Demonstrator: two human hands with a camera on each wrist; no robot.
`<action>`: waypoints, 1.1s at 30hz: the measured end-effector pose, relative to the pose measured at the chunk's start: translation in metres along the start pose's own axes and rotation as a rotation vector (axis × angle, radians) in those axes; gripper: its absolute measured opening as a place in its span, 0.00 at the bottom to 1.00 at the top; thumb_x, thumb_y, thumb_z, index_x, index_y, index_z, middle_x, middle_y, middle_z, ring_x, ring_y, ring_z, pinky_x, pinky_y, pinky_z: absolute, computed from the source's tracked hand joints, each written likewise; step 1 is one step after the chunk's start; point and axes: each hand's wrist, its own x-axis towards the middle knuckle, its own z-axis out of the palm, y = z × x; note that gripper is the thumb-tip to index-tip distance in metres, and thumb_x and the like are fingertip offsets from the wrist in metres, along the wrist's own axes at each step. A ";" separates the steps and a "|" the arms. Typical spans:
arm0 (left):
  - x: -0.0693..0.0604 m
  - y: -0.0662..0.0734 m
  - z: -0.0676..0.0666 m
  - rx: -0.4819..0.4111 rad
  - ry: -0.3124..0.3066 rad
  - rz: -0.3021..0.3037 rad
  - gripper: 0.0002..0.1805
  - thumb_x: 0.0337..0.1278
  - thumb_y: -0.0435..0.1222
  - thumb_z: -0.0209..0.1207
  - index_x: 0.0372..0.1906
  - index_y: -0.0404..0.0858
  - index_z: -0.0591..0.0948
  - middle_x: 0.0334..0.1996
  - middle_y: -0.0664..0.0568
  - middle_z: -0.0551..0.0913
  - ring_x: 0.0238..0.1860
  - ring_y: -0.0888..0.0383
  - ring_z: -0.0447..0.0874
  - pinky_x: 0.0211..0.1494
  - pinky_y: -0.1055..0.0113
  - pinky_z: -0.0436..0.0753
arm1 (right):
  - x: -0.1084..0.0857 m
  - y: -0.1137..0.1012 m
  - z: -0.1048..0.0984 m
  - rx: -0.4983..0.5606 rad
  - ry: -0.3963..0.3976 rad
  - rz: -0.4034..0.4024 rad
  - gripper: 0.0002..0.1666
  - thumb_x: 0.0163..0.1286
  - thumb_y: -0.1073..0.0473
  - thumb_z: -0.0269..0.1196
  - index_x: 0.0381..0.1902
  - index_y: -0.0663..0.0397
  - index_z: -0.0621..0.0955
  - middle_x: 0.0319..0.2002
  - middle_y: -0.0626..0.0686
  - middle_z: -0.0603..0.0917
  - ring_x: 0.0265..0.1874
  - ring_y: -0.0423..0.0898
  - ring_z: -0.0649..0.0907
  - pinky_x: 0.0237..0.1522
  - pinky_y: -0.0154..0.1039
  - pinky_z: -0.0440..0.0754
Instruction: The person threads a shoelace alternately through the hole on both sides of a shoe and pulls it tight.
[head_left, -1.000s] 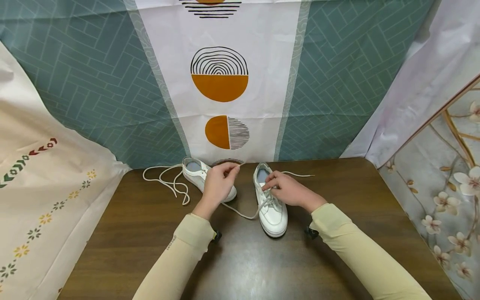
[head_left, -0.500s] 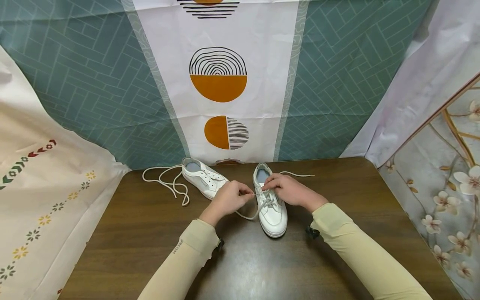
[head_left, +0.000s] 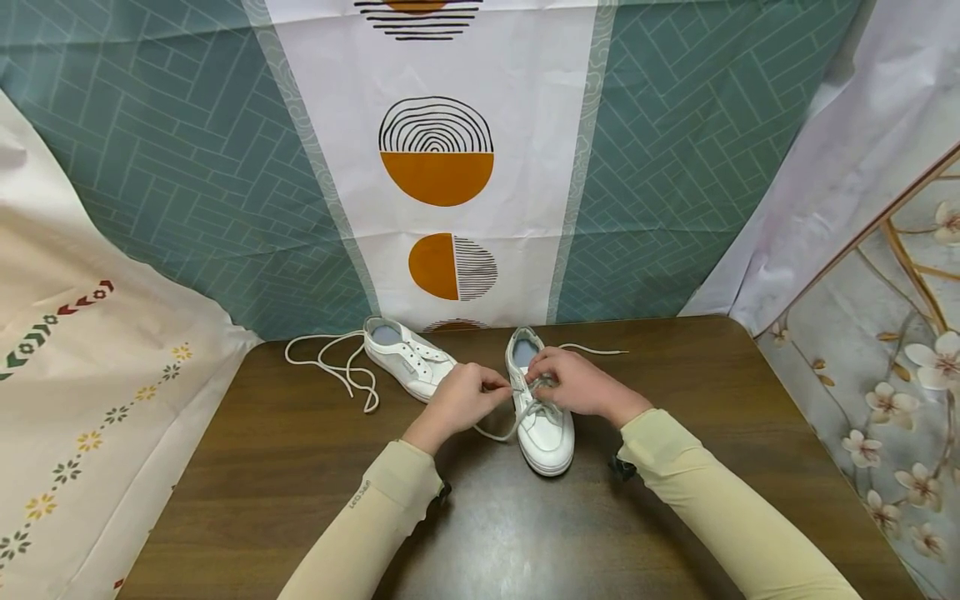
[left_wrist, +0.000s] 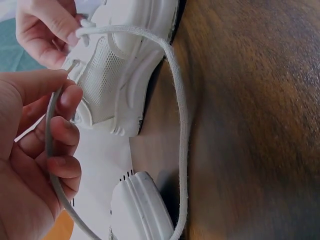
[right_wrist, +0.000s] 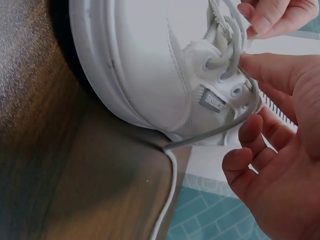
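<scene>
The right-hand white lace-up shoe stands on the table, toe toward me. My left hand pinches the end of its shoelace between thumb and index finger, close to an eyelet at the edge of the lacing. From there the lace runs across the palm and loops back to the crossed laces. My right hand grips the lacing edge of the same shoe, its thumb by the laces; the index fingertip is hidden. Another stretch of lace trails past its fingers down to the table.
A second white shoe sits to the left, partly behind my left hand, with bare eyelets showing. A loose lace lies in loops beside its heel. Patterned cloth hangs behind the dark wooden table.
My left hand has come down and right with the lace end, from above the second shoe to the laced shoe's side. The fingers of my right hand have curled more at the lacing.
</scene>
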 end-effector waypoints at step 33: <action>0.010 -0.002 0.012 -0.077 0.048 -0.010 0.17 0.64 0.45 0.54 0.57 0.54 0.75 0.42 0.58 0.85 0.40 0.65 0.82 0.44 0.66 0.79 | -0.003 0.006 0.015 0.028 0.120 0.001 0.03 0.64 0.54 0.63 0.32 0.41 0.84 0.46 0.43 0.76 0.44 0.40 0.77 0.41 0.37 0.77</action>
